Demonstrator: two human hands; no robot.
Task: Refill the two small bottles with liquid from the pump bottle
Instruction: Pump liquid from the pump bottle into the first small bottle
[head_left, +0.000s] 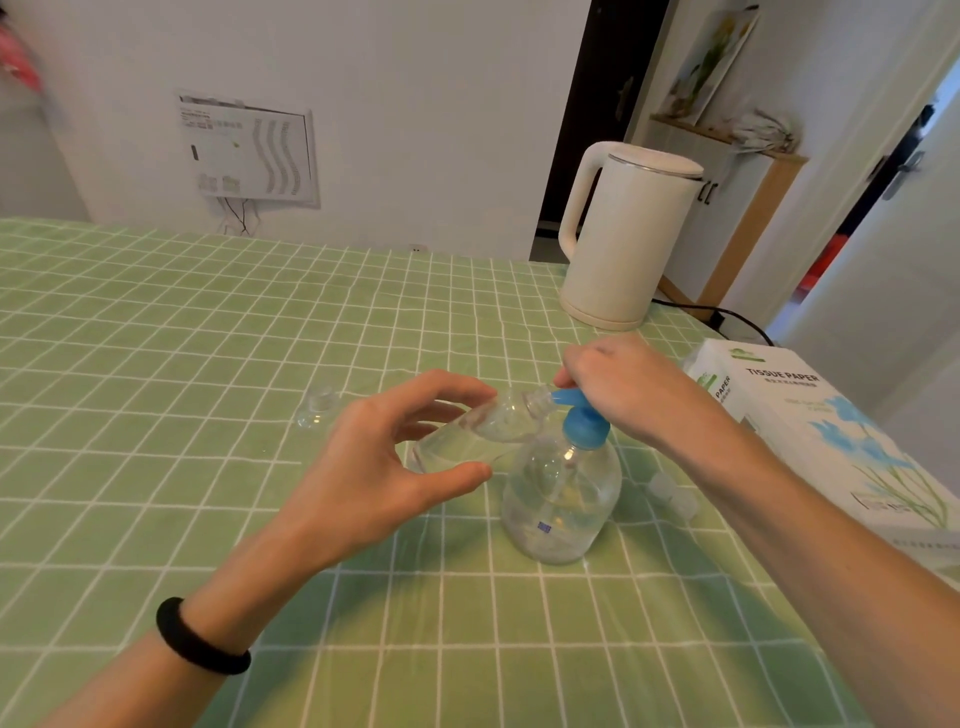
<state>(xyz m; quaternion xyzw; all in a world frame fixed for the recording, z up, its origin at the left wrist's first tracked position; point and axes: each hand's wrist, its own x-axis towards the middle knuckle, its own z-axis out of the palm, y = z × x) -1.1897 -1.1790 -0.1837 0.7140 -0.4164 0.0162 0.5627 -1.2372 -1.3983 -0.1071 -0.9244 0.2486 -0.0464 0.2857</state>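
On a green checked tablecloth (208, 338), near a white kettle (618, 234) and a tissue box (810, 415), we held a small bottle (467, 436) tilted in our left hand (374, 467), thumb and fingers curled round it, its mouth at the blue spout of the pump bottle (561, 499). Our right hand (618, 384) gripped the pump head (576, 410). A small clear object (317, 405), too blurred to identify, sat farther left.
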